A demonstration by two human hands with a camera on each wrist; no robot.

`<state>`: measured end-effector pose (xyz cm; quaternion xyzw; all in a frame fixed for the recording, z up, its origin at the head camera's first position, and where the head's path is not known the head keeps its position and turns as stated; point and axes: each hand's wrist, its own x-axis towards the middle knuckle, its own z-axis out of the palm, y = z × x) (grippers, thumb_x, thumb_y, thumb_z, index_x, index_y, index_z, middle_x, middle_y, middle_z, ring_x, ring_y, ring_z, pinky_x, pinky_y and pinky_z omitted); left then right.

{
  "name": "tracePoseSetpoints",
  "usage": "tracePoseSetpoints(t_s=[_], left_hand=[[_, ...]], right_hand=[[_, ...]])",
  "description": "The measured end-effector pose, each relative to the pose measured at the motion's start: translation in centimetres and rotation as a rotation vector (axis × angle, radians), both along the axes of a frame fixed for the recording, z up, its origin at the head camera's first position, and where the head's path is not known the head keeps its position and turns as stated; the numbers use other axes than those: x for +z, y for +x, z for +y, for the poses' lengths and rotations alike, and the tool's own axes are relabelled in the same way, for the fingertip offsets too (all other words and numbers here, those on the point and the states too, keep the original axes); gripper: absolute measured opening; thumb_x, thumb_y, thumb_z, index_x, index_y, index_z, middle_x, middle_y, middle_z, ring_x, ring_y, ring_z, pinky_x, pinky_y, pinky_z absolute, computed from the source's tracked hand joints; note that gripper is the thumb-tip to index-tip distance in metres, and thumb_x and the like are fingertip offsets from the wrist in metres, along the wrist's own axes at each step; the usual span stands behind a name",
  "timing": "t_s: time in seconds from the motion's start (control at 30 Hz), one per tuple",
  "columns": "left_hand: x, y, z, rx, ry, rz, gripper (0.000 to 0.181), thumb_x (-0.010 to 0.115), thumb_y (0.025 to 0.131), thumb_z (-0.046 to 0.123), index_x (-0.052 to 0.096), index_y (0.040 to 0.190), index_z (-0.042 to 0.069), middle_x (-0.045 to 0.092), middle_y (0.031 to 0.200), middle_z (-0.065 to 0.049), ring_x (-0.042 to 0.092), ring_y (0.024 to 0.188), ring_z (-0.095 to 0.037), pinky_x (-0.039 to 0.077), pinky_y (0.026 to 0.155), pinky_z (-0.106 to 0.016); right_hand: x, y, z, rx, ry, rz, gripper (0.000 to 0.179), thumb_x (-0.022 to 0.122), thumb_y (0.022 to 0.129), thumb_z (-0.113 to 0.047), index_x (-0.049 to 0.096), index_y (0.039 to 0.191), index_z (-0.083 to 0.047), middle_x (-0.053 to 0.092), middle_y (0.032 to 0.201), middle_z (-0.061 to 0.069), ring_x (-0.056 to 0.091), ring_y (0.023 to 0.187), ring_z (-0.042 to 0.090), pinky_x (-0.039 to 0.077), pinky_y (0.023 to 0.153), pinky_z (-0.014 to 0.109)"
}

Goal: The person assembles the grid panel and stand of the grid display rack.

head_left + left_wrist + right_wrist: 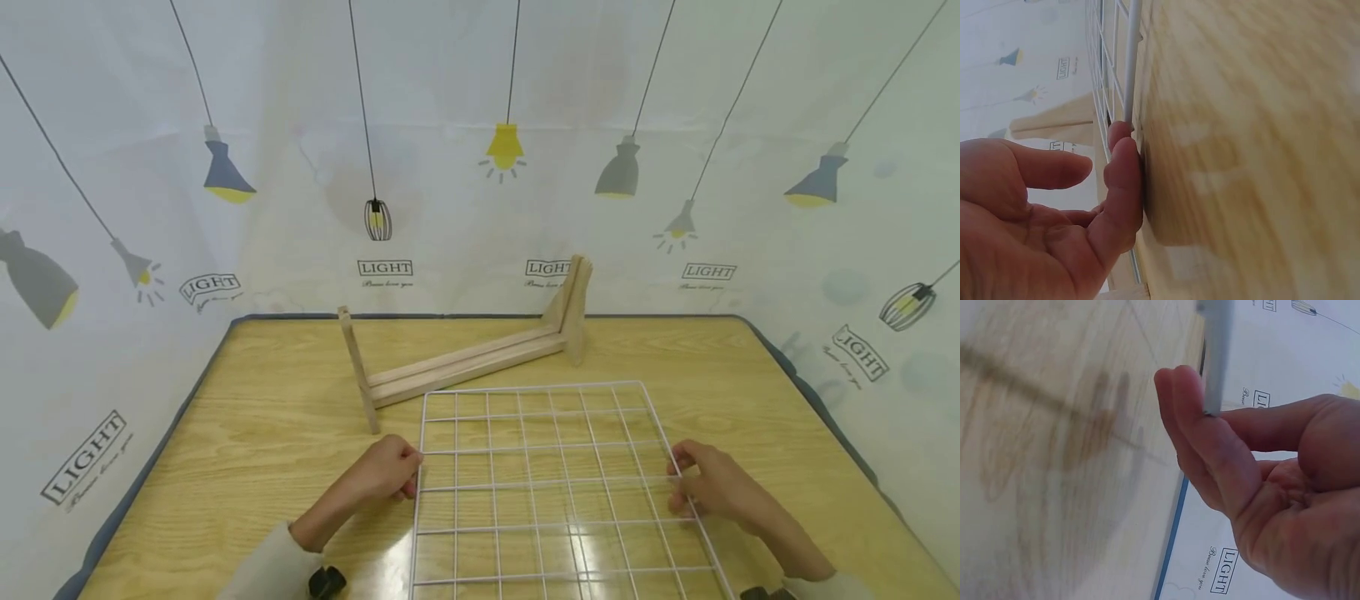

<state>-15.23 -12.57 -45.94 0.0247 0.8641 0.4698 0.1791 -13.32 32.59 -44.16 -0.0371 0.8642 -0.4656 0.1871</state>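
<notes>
Head view: white, square-meshed wire grid [530,483], sides pinched by left hand [390,468] and right hand [711,485].

White gridded rack [529,483]; wood-grained yellow table [262,417]; stand [468,372] pale tan, apparently.

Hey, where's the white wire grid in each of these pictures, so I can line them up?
Head: wire grid at bottom centre, running off the lower edge.
Left wrist: wire grid at the top, left of centre, seen nearly edge-on.
Right wrist: wire grid at the top, right of centre, mainly a thick white rim.
Shared landmark: the backdrop with its printed LIGHT labels.
</notes>
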Motion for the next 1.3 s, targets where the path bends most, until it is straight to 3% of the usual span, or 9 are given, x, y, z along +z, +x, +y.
tracePoseSetpoints(t_s=[0.17,0.4,0.63,0.83,0.93,1.07,1.17,1.3], left_hand=[[-0.3,0.0,-0.4,0.022,0.035,-0.031,0.025,0.047,0.097,0.003,0.068,0.092,-0.009,0.057,0.055,-0.005,0.056,0.049,-0.011,0.05,0.045,-0.022],[-0.4,0.1,-0.6,-0.001,0.091,-0.044,0.026,0.046,0.097,0.003,0.061,0.076,-0.003,0.051,0.054,-0.002,0.053,0.048,-0.012,0.05,0.044,-0.024],[-0.4,0.3,-1.0,-0.067,0.23,-0.1,0.028,0.045,0.102,0.004,0.057,0.08,-0.009,0.055,0.055,-0.004,0.065,0.053,-0.014,0.055,0.048,-0.027],[0.3,-0.1,-1.6,-0.095,0.303,-0.086,0.027,0.047,0.104,0.008,0.056,0.087,-0.011,0.062,0.075,-0.011,0.07,0.061,-0.02,0.059,0.056,-0.034],[0.7,-0.3,-1.8,-0.092,0.297,-0.057,0.026,0.047,0.105,0.01,0.055,0.092,-0.012,0.062,0.083,-0.014,0.07,0.064,-0.021,0.06,0.058,-0.035],[0.9,-0.5,-1.9,-0.084,0.306,-0.03,0.03,0.044,0.105,0.008,0.052,0.122,-0.016,0.065,0.087,-0.017,0.07,0.067,-0.023,0.06,0.061,-0.037],[1.1,-0.7,-2.0,-0.074,0.343,-0.038,0.041,0.041,0.105,0.006,0.038,0.143,-0.011,0.068,0.087,-0.019,0.07,0.066,-0.022,0.06,0.062,-0.037],[1.4,-1.0,-1.9,-0.054,0.439,-0.052,0.045,0.035,0.108,0.01,0.028,0.151,-0.001,0.07,0.088,-0.02,0.071,0.068,-0.018,0.061,0.066,-0.036]], right_hand=[[0.5,-0.4,0.0,0.019,-0.058,-0.025,0.035,0.054,0.092,0.012,0.042,0.123,0.02,0.054,0.113,0.03,0.07,0.076,0.029,0.061,0.065,0.038],[1.4,-0.6,0.8,0.081,-0.148,-0.059,0.042,0.052,0.097,0.006,0.035,0.13,0.024,0.054,0.112,0.032,0.072,0.077,0.032,0.061,0.068,0.038],[1.6,-1.0,0.4,0.092,-0.166,-0.048,0.053,0.05,0.098,0.006,0.024,0.139,0.026,0.054,0.112,0.035,0.072,0.075,0.032,0.061,0.068,0.038],[1.4,-1.0,0.3,0.076,-0.162,-0.026,0.057,0.049,0.099,0.005,0.017,0.141,0.027,0.056,0.11,0.035,0.072,0.074,0.03,0.061,0.068,0.037],[1.3,-1.0,0.2,0.063,-0.152,-0.014,0.057,0.049,0.099,0.006,0.017,0.142,0.026,0.057,0.11,0.034,0.072,0.074,0.03,0.061,0.068,0.036],[1.2,-1.1,-0.1,0.02,-0.131,0.005,0.056,0.047,0.099,0.006,0.018,0.143,0.024,0.058,0.111,0.033,0.072,0.074,0.029,0.061,0.068,0.036],[1.3,-1.1,-0.4,-0.018,-0.121,0.036,0.054,0.047,0.099,0.007,0.021,0.143,0.023,0.059,0.111,0.033,0.073,0.073,0.028,0.061,0.068,0.036],[1.5,-1.4,-0.9,-0.062,-0.125,0.093,0.052,0.047,0.099,0.008,0.024,0.144,0.02,0.059,0.11,0.032,0.073,0.073,0.025,0.061,0.068,0.036]])
